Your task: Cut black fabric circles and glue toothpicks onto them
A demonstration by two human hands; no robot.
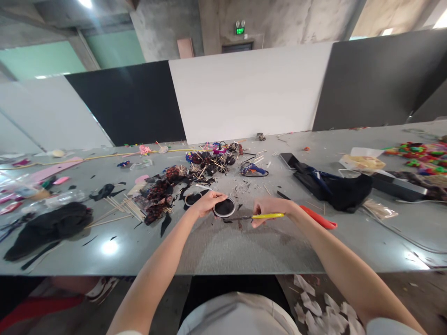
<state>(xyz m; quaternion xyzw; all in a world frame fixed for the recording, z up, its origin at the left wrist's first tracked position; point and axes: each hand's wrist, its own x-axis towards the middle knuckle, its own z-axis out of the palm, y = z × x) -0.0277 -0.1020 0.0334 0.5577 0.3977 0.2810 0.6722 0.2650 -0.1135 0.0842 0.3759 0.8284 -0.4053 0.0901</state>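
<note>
My left hand (208, 204) is closed on a round white-rimmed piece (224, 208) with black material inside, held just above the table. Yellow-handled scissors (270, 216) are in my right hand (267, 208), their blades pointing left toward the rim of the round piece. Whether the blades touch it I cannot tell. Beside my left wrist lies a second round piece (193, 199) with a dark middle. Small black scraps (165, 224) are scattered around both hands.
Bundled sticks (125, 208) and dark patterned fabric (155, 197) lie left. Behind my hands are stick-studded dark balls (220, 163) and a blue glue gun (256, 170). A long red object (318, 217), a black bag (335, 188) and a phone (288, 160) lie right.
</note>
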